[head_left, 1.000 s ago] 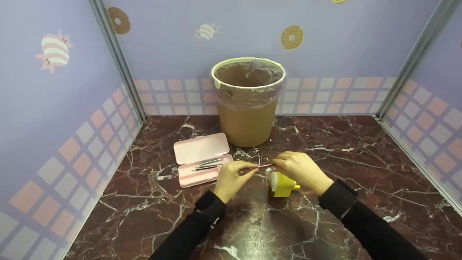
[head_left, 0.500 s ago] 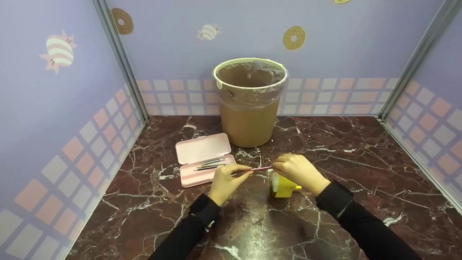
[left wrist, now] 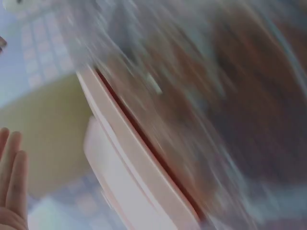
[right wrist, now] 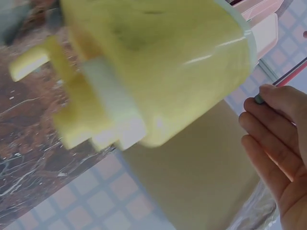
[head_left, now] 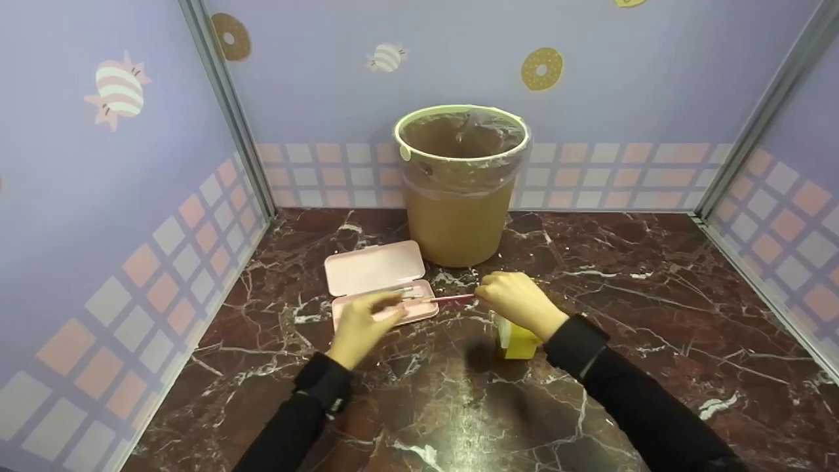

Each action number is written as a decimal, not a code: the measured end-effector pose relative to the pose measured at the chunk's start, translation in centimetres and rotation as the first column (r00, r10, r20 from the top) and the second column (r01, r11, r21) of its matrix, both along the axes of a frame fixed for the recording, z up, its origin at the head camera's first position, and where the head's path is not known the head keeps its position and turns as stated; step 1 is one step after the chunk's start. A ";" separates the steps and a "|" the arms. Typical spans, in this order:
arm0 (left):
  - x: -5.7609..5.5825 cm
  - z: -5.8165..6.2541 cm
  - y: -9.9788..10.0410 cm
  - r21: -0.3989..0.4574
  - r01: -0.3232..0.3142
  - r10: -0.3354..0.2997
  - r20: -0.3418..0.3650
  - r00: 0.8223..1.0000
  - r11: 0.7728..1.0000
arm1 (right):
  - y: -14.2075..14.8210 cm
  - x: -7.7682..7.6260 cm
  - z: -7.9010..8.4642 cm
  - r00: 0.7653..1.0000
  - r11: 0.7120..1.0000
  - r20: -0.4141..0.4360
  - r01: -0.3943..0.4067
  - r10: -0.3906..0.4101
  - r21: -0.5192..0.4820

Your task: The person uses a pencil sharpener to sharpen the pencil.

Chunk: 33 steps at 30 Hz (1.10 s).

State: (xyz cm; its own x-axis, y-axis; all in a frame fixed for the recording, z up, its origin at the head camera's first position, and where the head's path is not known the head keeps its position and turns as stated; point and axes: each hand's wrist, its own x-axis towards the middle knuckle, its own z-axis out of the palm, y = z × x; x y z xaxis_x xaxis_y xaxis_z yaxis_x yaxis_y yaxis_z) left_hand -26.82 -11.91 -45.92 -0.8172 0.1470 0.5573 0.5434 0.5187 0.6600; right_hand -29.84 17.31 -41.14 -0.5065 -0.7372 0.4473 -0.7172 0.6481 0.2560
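Observation:
My right hand (head_left: 518,300) pinches a red pencil (head_left: 453,298) by its end between thumb and fingers. That pencil points left toward the pencil case, and a green tip shows at the pinched end in the right wrist view. My left hand (head_left: 362,328) is blurred over the near side of the pink pencil case (head_left: 375,269), thumb and fingers spread apart near the pencil's far end. The case lies open, with pencils inside partly hidden by the left hand. Under my right hand stands a yellow crank pencil sharpener (right wrist: 158,57), its crank handle (right wrist: 31,64) showing in the right wrist view.
A tan waste bin (head_left: 459,223) with a clear plastic liner stands behind the case, against the back wall. Small pale bits lie on the dark marbled tabletop (head_left: 623,314) near the bin. Patterned panels close in the back and both sides.
My left hand has let go of the pencil and moved left over the case, its fingers parting. My right hand has shifted slightly left, still pinching the pencil, more of which now shows.

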 end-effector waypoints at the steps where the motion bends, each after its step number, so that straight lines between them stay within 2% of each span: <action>1: -0.1 0.0 -0.9 -0.020 -0.025 0.025 0.005 1.000 0.999 | -0.4 -0.2 0.0 1.000 1.000 0.007 0.006 -0.006 0.002; 5: -0.8 -0.5 -4.1 -0.073 -0.107 0.110 0.037 0.993 0.992 | -1.7 -0.9 0.4 0.999 1.000 0.038 0.029 -0.029 0.002; 9: -1.4 -1.2 -6.9 -0.153 -0.162 0.184 0.143 0.973 0.975 | -2.9 -1.5 0.7 0.996 0.999 0.072 0.045 -0.046 0.006; 11: -1.6 -1.5 -8.0 -0.211 -0.166 0.210 0.208 0.955 0.963 | -3.5 -1.8 0.7 0.996 0.998 0.070 0.052 -0.054 0.022; 14: -2.0 -1.8 -9.1 -0.288 -0.137 0.221 0.284 0.933 0.948 | -4.5 -2.4 0.6 0.997 0.997 0.046 0.063 -0.065 0.052; 17: -2.3 -2.2 -9.7 -0.325 -0.096 0.210 0.337 0.918 0.941 | -5.4 -2.9 0.3 0.997 0.995 0.038 0.071 -0.074 0.068; 21: -2.9 -2.6 -10.0 -0.340 -0.065 0.197 0.371 0.907 0.938 | -6.4 -3.6 -0.2 0.991 0.995 0.103 0.077 -0.083 0.056; 29: -3.7 -2.9 -9.9 -0.324 -0.038 0.165 0.374 0.912 0.945 | -8.4 -5.1 -1.2 0.982 0.992 0.146 0.119 -0.123 0.034; 33: -3.6 -2.8 -10.1 -0.359 -0.048 0.192 0.378 0.906 0.932 | -10.0 -5.8 -1.9 0.980 0.989 0.138 0.138 -0.145 0.062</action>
